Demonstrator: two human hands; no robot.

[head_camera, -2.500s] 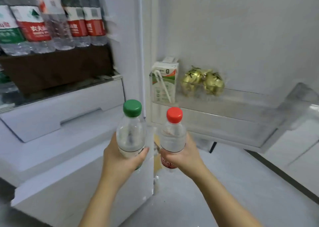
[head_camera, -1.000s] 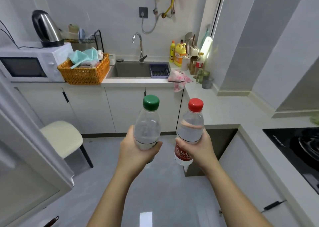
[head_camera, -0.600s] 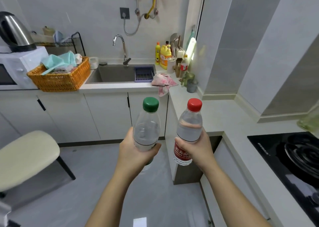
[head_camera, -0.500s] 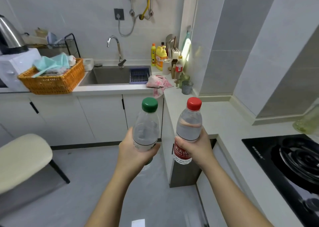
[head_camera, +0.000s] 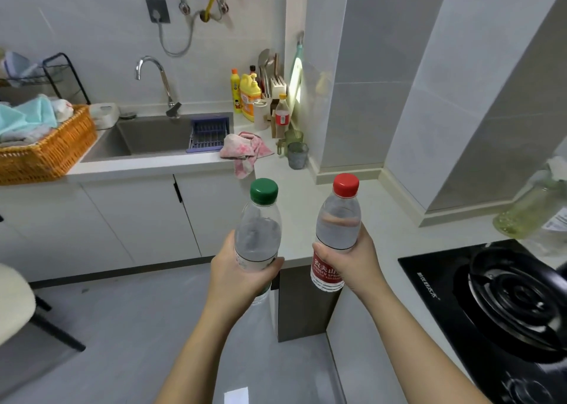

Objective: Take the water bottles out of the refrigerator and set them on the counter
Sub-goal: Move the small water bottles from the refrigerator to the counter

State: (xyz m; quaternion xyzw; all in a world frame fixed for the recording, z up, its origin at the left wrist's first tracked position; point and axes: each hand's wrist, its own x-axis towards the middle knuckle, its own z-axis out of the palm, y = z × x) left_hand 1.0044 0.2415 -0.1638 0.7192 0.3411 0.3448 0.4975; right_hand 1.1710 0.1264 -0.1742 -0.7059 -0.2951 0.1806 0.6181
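Observation:
My left hand (head_camera: 237, 276) grips a clear water bottle with a green cap (head_camera: 259, 228), held upright in front of me. A second clear bottle with a red cap and red label (head_camera: 337, 228) stands upright in my right hand (head_camera: 356, 257). Both bottles hang in the air at the near edge of the white L-shaped counter (head_camera: 389, 225). The refrigerator is out of view.
A black gas hob (head_camera: 503, 299) fills the counter at right, with a yellowish glass bottle (head_camera: 530, 213) behind it. A sink (head_camera: 153, 135), pink cloth (head_camera: 245, 150), cups and detergent bottles stand at the corner. An orange basket (head_camera: 43, 151) sits left, a stool (head_camera: 15, 299) below.
I have turned away from the refrigerator to the kitchen and moved closer to the counter. Both bottles stay in my hands, now over the counter's near edge.

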